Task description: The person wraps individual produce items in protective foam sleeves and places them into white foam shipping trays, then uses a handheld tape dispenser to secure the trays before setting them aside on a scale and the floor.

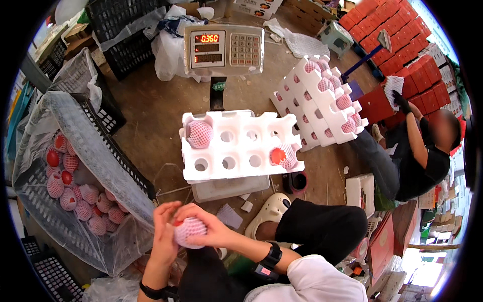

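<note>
Pink foam netting sleeves a red fruit point(189, 231), cupped between both hands: left hand point(165, 236) curled against its side, right hand point(211, 227) closed over the top.

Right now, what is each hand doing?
Left hand: closed around the net-wrapped fruit.
Right hand: closed over the same fruit from the other side.

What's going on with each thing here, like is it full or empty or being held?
left hand: gripping the wrapped fruit
right hand: gripping the wrapped fruit
wrapped fruit: held, in foam net
white foam tray: two fruits in, other holes empty
scale: display lit
crate: lined, holds many netted fruits
</note>
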Demonstrator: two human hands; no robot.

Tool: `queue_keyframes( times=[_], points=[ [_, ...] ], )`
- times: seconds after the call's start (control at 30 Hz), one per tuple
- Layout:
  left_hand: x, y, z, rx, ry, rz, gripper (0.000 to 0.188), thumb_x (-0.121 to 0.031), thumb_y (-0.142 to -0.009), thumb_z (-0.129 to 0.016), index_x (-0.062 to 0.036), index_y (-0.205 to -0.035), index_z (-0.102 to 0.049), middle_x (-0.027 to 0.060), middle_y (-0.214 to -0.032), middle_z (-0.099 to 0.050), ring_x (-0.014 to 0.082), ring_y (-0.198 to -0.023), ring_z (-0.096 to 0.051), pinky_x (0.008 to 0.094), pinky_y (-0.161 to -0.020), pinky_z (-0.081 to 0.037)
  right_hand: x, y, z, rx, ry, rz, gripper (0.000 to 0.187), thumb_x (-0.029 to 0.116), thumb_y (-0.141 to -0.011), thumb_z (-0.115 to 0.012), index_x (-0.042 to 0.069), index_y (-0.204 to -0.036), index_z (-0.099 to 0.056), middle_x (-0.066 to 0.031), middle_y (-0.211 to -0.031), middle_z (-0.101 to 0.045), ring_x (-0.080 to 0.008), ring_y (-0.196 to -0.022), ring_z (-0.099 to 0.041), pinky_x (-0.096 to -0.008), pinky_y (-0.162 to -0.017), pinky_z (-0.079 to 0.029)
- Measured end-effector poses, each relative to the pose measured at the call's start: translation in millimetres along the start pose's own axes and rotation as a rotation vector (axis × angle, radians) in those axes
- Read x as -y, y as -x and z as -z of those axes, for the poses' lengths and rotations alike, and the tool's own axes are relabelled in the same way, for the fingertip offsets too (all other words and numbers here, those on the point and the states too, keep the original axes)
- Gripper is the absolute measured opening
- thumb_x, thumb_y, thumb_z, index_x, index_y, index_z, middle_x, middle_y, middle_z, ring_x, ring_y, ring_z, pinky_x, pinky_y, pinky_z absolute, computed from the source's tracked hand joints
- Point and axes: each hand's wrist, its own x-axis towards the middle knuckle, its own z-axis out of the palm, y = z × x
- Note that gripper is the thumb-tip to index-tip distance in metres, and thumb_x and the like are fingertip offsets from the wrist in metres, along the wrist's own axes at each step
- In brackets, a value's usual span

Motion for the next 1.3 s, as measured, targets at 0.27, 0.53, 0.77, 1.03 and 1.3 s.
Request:
queue_keyframes(
  times=[0.27, 0.53, 0.77, 1.03, 1.3],
  points=[
    [-7.4, -7.6, -13.1, -0.024, 0.035, 0.124, 0.049, -0.023, -0.09, -0.052, -0.0047, -0.134, -0.04, 0.0123, -0.125, -0.051, 0.0222, -0.115, -0.053, 0.035, -0.097, -0.047, 23.2, -6.6, -7.5, -0.073, 0.679, 0.151, 0.086, 0.021, -0.06, -0.085, 0.002, -0.132, -0.043, -0.0196, -0.127, -0.045, -0.0381, -0.118, -0.045, -0.0442, -0.099, -0.041],
    [4.0, -2.4, 3.3, 0.298, -0.204, 0.108, 0.07, -0.022, -0.091, -0.06, -0.0091, -0.149, -0.025, 0.0124, -0.142, -0.037, 0.025, -0.124, -0.045, 0.0386, -0.101, -0.038, 93.8, -2.0, 156.3, -0.607, 1.406, 0.063, 0.076, 0.007, -0.059, -0.078, 0.003, -0.128, -0.046, -0.0193, -0.125, -0.048, -0.0374, -0.116, -0.049, -0.0435, -0.097, -0.044],
    [15.5, 24.9, 35.9, 0.13, -0.197, 0.127, 0.055, -0.011, -0.093, -0.054, -0.0056, -0.144, -0.034, 0.0132, -0.129, -0.05, 0.0208, -0.108, -0.056, 0.0329, -0.093, -0.045, 102.3, -25.2, 263.9, -0.291, 1.731, -0.268, 0.064, 0.006, -0.062, -0.073, 0.006, -0.123, -0.052, -0.0125, -0.119, -0.055, -0.035, -0.111, -0.054, -0.0416, -0.091, -0.046],
    [21.6, 50.6, 59.5, -0.109, -0.184, 0.179, 0.047, -0.009, -0.094, -0.05, -0.0056, -0.14, -0.039, 0.0112, -0.122, -0.054, 0.0173, -0.1, -0.059, 0.0306, -0.089, -0.046, 88.5, -38.7, 287.7, -0.108, 1.499, -0.334, 0.056, 0.008, -0.067, -0.071, 0.005, -0.12, -0.055, -0.0159, -0.119, -0.057, -0.0339, -0.109, -0.057, -0.0398, -0.092, -0.047],
    [4.5, 73.0, 83.4, -0.264, -0.303, 0.126, 0.035, -0.014, -0.095, -0.05, -0.0051, -0.129, -0.051, 0.0084, -0.112, -0.059, 0.0159, -0.093, -0.06, 0.0283, -0.083, -0.049, 127.5, -43.1, 245.7, -0.301, 1.56, -0.278, 0.048, 0.005, -0.076, -0.064, 0.003, -0.123, -0.057, -0.0187, -0.121, -0.058, -0.0356, -0.109, -0.057, -0.0396, -0.093, -0.046]
  ],
)
